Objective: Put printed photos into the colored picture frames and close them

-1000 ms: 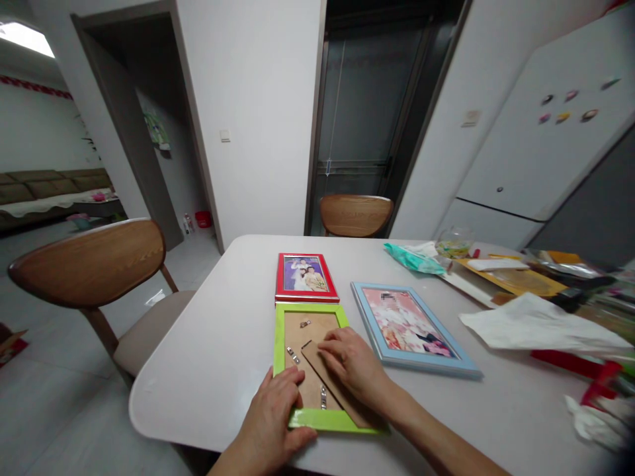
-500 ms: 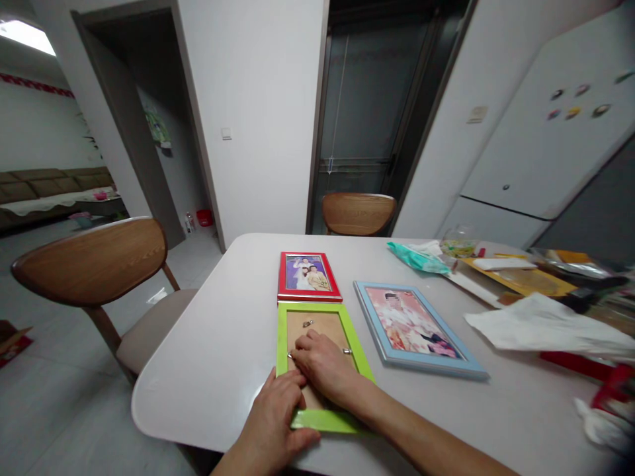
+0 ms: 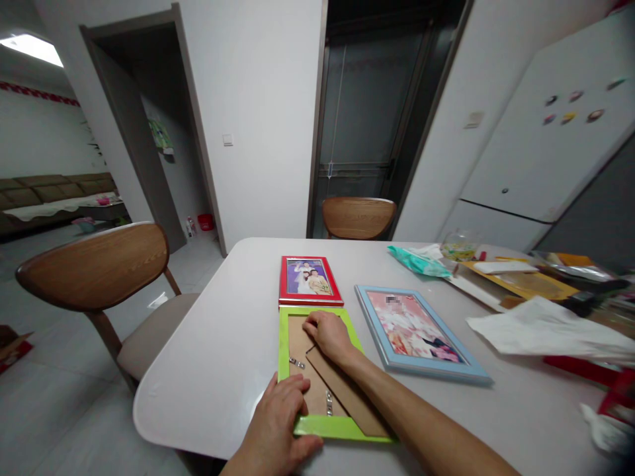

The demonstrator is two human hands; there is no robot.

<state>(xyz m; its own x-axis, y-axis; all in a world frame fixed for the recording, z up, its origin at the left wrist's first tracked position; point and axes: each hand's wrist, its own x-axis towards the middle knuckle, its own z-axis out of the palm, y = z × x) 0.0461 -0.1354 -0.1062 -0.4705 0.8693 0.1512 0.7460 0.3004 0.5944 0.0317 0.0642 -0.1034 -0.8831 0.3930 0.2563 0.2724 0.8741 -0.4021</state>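
Observation:
A green picture frame (image 3: 284, 337) lies face down on the table, its brown backing board (image 3: 296, 383) showing. Two metal clips are visible on the board: one clip (image 3: 297, 363) by the left side, another clip (image 3: 329, 403) near the bottom. A brown stand flap (image 3: 342, 393) slants across it. My left hand (image 3: 280, 420) grips the lower left corner, fingers over the edge and thumb along the near side. At the board's upper part, my right hand (image 3: 330, 336) is closed with fingertips pinched; what lies under them is hidden.
A red picture frame (image 3: 284, 281) touches the green one's far side. To the right lies a blue picture frame (image 3: 374, 330). Farther right are a teal packet (image 3: 419, 261), white paper (image 3: 540, 327) and a glass bowl (image 3: 460, 246). A wooden chair (image 3: 99, 264) stands left of the table.
My right hand has moved from the left-side clip up to the board's upper part, uncovering the stand flap and the bottom clip. The left-side clip now looks turned. My left hand stays at the corner.

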